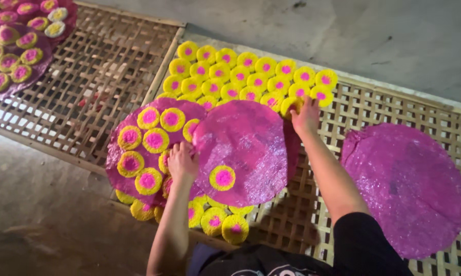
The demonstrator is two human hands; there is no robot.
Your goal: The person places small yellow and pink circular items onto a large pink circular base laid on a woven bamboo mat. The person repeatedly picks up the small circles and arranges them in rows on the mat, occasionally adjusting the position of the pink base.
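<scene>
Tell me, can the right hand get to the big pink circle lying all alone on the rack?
Probably yes. The right hand is busy on a yellow cake, but only bare bamboo rack lies between it and the lone pink sheet, which has nothing on top.

no packages, labels, signs or screens show anywhere in this view.
</scene>
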